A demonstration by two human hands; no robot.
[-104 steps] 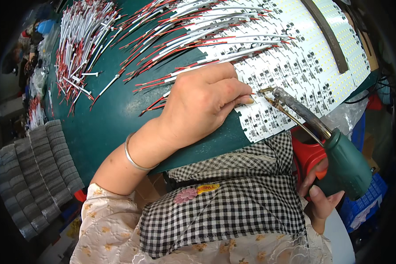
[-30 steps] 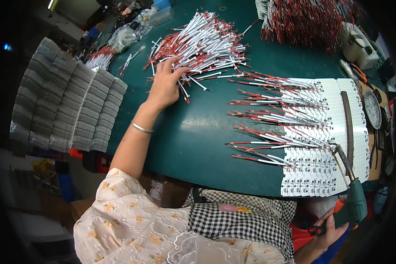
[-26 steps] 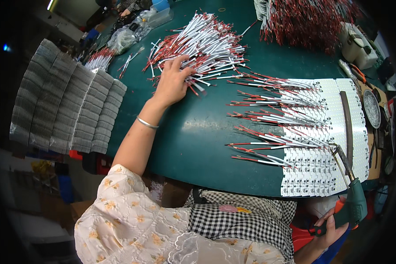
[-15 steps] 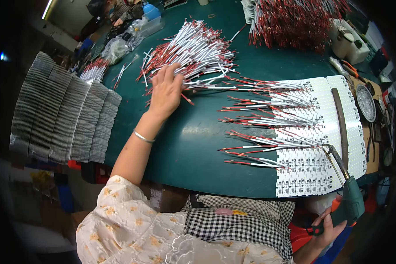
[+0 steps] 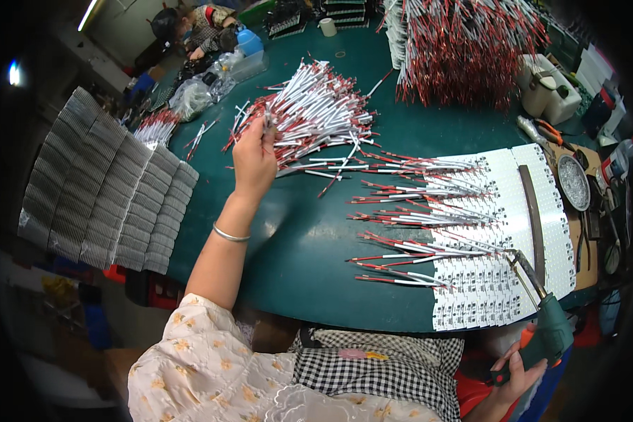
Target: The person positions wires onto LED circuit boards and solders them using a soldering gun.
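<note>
My left hand (image 5: 254, 163) is at the near left side of a heap of short red and white wires (image 5: 323, 105). Its fingers are pinched together on wires, though how many is hidden. My right hand (image 5: 517, 380), low on the right, grips a green soldering gun (image 5: 552, 327) with an orange trigger. The gun's tip and thin feed tube point up-left over a sheet of white circuit boards (image 5: 478, 281). Bunches of red and white wires (image 5: 408, 214) lie across the left part of the boards, their free ends sticking out over the green table.
A dark bar (image 5: 533, 225) lies across the boards. Stacked ridged grey strips (image 5: 98, 190) stand at left. Far right hold a large wired stack (image 5: 464, 56), a white jug (image 5: 541, 88), a metal dish (image 5: 574, 181) and orange-handled pliers (image 5: 548, 129). Another person (image 5: 204, 32) sits at the far left.
My left hand has drawn its fingers together and turned upright at the heap's left edge. The soldering gun stays over the boards. The whole view has shifted, with things appearing lower.
</note>
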